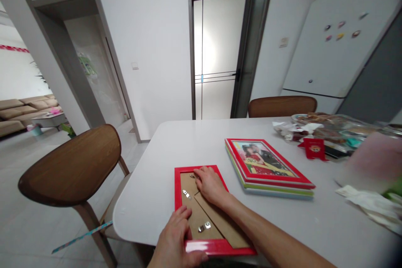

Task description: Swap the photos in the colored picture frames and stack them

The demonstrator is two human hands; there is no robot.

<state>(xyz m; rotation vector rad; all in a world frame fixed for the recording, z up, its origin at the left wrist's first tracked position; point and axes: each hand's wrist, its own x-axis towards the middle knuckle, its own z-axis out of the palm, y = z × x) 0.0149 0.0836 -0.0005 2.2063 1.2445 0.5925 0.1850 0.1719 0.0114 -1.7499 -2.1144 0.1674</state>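
A red picture frame (180,184) lies face down near the table's front edge, its brown backing board (191,213) and folded stand showing. My left hand (176,234) grips the frame's near left corner, thumb at the near edge and fingers over the left side. Across the board reaches my right hand (211,184), fingers bent onto a small metal clip at the far end; the clip is partly covered. Another metal clip (186,194) sits by the left edge, and a metal hanger (204,227) near the bottom. Right of it is a stack of picture frames (270,163), a red one with a photo on top.
On the white table (144,192), the right side holds a red packet (314,149), plastic-wrapped items (333,127), a pinkish bag (366,163) and white tissue (367,203). A wooden chair (75,167) stands left; another chair (282,106) is behind the table.
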